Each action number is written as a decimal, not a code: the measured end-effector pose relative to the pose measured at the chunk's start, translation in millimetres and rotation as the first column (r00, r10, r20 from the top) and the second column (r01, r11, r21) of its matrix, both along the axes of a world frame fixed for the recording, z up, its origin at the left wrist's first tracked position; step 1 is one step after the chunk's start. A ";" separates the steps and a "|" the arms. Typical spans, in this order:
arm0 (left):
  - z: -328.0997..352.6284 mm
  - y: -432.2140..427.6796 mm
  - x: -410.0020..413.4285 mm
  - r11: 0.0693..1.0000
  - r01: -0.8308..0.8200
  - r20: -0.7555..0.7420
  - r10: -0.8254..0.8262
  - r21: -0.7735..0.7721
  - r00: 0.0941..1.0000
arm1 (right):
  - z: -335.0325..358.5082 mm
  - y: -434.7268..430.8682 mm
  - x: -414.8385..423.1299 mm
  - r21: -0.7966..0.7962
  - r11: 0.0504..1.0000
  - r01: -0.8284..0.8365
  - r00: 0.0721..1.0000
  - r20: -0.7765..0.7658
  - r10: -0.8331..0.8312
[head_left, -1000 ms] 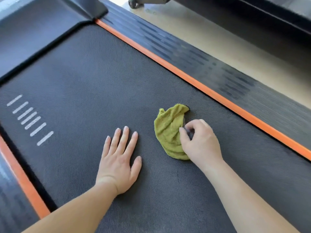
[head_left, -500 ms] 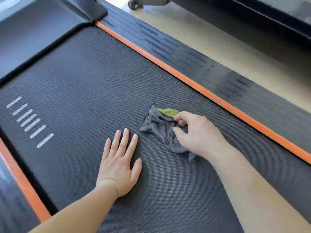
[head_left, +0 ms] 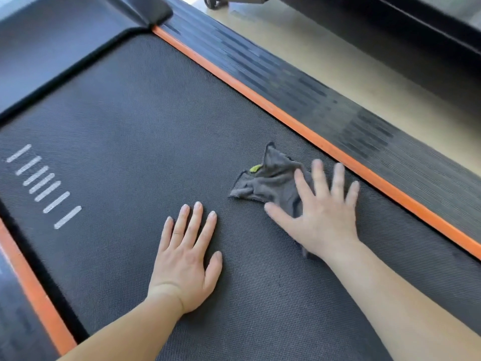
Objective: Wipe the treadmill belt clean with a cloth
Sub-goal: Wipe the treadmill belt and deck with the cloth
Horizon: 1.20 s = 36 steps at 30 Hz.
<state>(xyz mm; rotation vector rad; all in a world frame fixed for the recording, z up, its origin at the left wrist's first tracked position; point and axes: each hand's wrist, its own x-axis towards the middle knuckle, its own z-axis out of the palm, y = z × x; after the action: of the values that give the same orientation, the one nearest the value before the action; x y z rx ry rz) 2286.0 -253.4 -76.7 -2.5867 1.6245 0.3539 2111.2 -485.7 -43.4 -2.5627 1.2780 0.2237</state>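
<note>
The dark textured treadmill belt [head_left: 135, 131] fills most of the view. A crumpled cloth [head_left: 268, 181], grey side up with a small green patch showing, lies on the belt right of centre. My right hand [head_left: 320, 212] presses flat on the cloth's near right part, fingers straight and spread; part of the cloth is hidden under the palm. My left hand [head_left: 187, 251] rests flat on the bare belt, just left of the cloth and apart from it.
Orange strips [head_left: 299, 126] border the belt on both sides, with black ribbed side rails [head_left: 338, 110] beyond. White dashes [head_left: 43, 183] mark the belt at left. The motor cover [head_left: 65, 40] sits at top left. Beige floor [head_left: 364, 66] and another machine lie to the right.
My right hand turned the cloth from green side up to grey side up, then let go its pinch and flattened onto it, shifting it right. My left hand stayed put.
</note>
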 end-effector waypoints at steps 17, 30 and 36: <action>-0.1 -0.5 0.3 1.000 0.001 -0.013 -0.001 -0.009 1.000 | -26.5 -21.1 13.9 -0.020 0.970 0.241 0.925 0.305 -0.224; 0.6 -0.3 -0.3 1.000 0.004 0.010 -0.004 0.006 1.000 | -23.0 -43.7 -5.9 0.039 0.977 0.209 0.856 0.476 -0.202; 1.1 -0.5 -0.3 1.000 0.008 0.012 -0.008 0.001 1.000 | -3.6 -11.9 28.4 -0.124 0.990 0.065 0.818 0.575 0.018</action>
<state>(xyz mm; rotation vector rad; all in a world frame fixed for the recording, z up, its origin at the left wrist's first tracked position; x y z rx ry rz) 2285.8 -253.9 -75.6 -2.5764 1.6295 0.3376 2139.6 -497.6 -47.0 -2.4255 1.1038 -0.6289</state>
